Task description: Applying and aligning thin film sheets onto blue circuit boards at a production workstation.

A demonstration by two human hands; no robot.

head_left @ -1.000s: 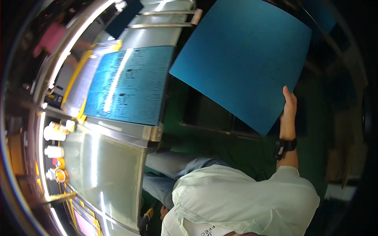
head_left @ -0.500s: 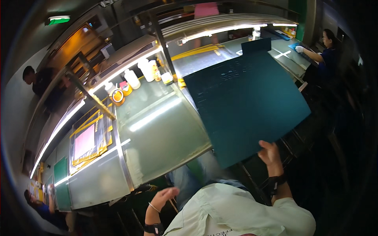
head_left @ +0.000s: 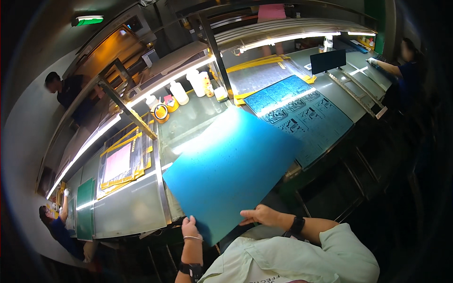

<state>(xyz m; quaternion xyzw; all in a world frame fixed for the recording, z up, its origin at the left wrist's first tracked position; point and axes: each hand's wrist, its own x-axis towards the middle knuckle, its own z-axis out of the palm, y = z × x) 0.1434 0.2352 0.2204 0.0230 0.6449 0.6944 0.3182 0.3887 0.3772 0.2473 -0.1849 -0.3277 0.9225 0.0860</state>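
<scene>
A large blue sheet (head_left: pixel 231 170) lies slanted over the near edge of a lit glass table (head_left: pixel 127 210). My left hand (head_left: pixel 189 228) grips its near left edge. My right hand (head_left: pixel 260 215) holds its near right edge, thumb on top. Both wrists wear dark bands. The sheet hides part of the glass under it.
A second blue sheet with printed patterns (head_left: pixel 302 115) lies to the right. White bottles (head_left: pixel 179 93) and a tape roll (head_left: pixel 161 113) stand at the back by a slanted metal post (head_left: pixel 127 111). A pink sheet (head_left: pixel 117 162) lies left. Other people work at the left (head_left: pixel 54 221) and far right (head_left: pixel 408 66).
The view has swung across the table. The blue sheet has come down from upright to lie over the glass, and my left hand has taken hold of its edge.
</scene>
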